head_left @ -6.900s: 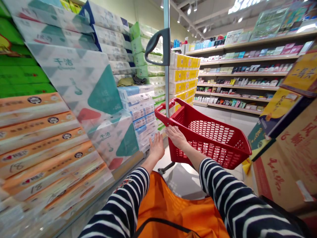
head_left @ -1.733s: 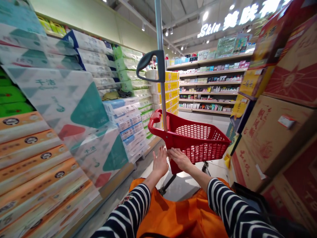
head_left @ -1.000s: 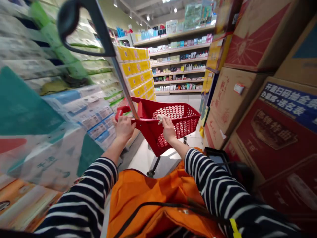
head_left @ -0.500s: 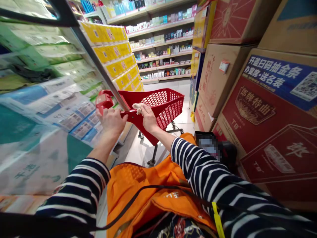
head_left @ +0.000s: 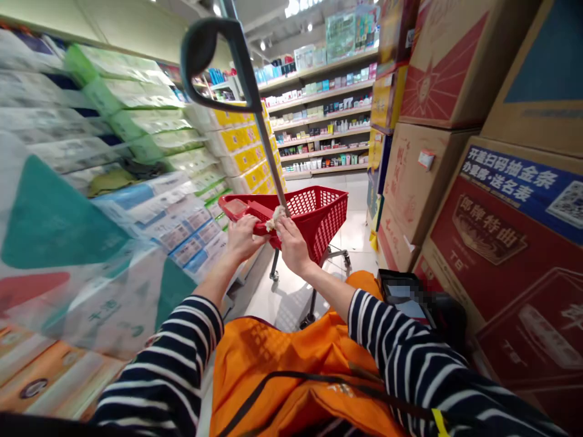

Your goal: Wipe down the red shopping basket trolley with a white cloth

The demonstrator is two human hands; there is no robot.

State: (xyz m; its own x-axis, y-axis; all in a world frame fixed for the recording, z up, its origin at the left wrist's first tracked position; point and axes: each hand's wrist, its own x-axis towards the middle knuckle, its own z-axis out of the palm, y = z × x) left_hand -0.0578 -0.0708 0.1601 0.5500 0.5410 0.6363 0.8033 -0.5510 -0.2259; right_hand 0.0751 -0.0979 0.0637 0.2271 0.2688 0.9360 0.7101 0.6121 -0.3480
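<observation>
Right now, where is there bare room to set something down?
Inside the red plastic mesh cart basket, beyond both hands, and the pale floor between tissue packs and cardboard boxes. Crowded at the rim: left hand, right hand with cloth.

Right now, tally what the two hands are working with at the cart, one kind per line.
Hands: 2, left hand and right hand
Red cart: 1
Grey pull handle: 1
Pale cloth: 1, under the right fingers
Total: 5

Red mesh basket trolley [head_left: 319,212] (tilted), pale rag [head_left: 274,217] on its rim.
</observation>
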